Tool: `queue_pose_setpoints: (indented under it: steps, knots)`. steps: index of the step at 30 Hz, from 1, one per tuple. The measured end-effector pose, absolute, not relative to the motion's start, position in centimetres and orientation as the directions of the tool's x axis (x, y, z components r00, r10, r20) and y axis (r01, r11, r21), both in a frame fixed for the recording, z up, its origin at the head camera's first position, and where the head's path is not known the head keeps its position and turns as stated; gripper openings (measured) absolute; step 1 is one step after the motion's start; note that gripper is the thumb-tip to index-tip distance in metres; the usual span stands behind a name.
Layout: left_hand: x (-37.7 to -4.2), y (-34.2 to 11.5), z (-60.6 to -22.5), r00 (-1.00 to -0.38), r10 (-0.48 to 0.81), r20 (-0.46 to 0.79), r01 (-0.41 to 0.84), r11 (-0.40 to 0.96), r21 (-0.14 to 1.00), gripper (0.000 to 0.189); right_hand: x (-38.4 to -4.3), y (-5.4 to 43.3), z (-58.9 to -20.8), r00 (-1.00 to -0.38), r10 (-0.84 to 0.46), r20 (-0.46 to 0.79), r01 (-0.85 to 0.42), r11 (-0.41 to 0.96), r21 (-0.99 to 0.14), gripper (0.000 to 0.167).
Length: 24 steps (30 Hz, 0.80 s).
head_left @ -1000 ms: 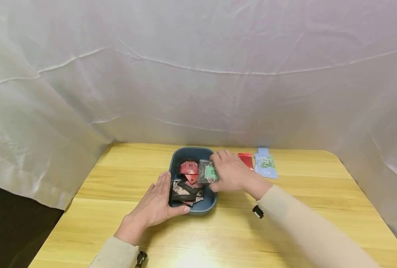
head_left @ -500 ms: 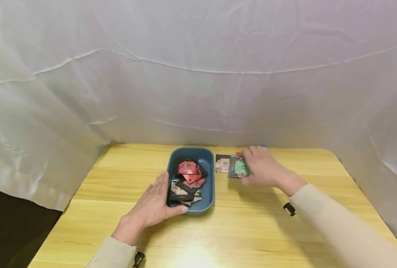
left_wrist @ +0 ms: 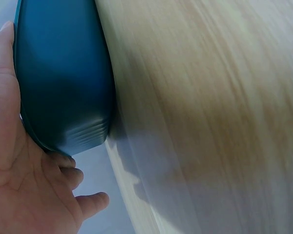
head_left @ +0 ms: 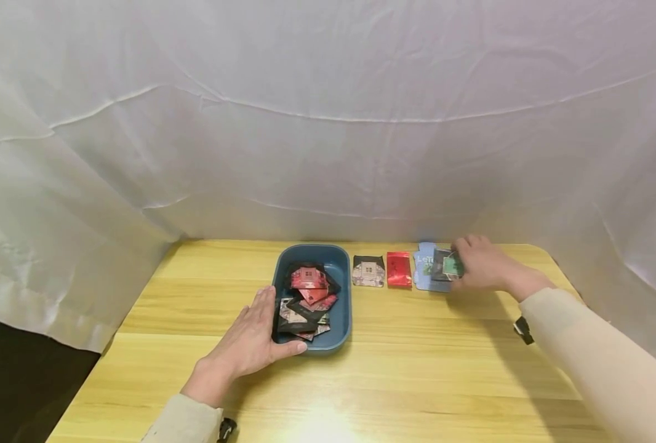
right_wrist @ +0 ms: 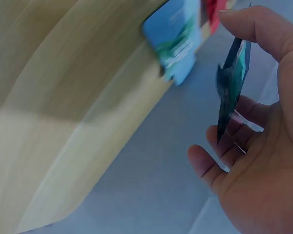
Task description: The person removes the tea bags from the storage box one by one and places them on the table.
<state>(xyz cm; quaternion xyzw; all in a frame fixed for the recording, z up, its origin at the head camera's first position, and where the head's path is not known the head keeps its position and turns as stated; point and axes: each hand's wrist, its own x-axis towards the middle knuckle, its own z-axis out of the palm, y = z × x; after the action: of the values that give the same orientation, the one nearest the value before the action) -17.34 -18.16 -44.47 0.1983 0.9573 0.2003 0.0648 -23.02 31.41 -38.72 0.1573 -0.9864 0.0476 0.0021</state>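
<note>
My right hand [head_left: 485, 264] pinches a black tea bag sachet [head_left: 442, 266] with a green label by its edge. In the head view this sachet overlaps a light blue packet [head_left: 424, 278]; the right wrist view shows it edge-on between thumb and fingers, raised off the table. My left hand [head_left: 245, 344] rests along the left side of a blue bin [head_left: 347, 320], fingers straight, its thumb by the front rim. Seen from the left wrist, the palm lies close against the bin wall [left_wrist: 68, 83]. Inside the bin lie several red, pink and black sachets [head_left: 308, 301], heaped loosely.
Right of the bin, a black and beige sachet [head_left: 368, 271], a red foil packet [head_left: 399, 270] and the blue packet form a row along the back of the wooden table [head_left: 394, 369]. A pale cloth curtain [head_left: 328, 154] hangs behind.
My right hand has carried the green-labelled sachet out of the bin and rightward, past the beige and red packets, to above the blue packet. The left hand stays by the bin.
</note>
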Motion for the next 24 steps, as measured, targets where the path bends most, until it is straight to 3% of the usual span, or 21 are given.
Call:
queue_pose_setpoints:
  steps: [8,15,24]
  knots:
    - [-17.3,-18.2,-44.4,-0.913,0.406,-0.038,0.357,0.842,0.406,0.137,-23.2,34.3,-39.5,-0.967,-0.248,-0.056,-0.246,0.968,-0.042,0.083]
    - [-17.2,-18.1,-44.5,-0.914,0.404,-0.04,0.353,0.84,0.413,0.134,-23.4,34.9,-40.2,-0.974,-0.164,-0.155,-0.158,0.986,-0.051,0.089]
    - [-17.4,-18.2,-44.5,-0.91,0.412,-0.035,0.364,0.838,0.408,0.138,-24.3,35.2,-40.9,-0.965,-0.146,-0.216,-0.133,0.988,-0.074,0.091]
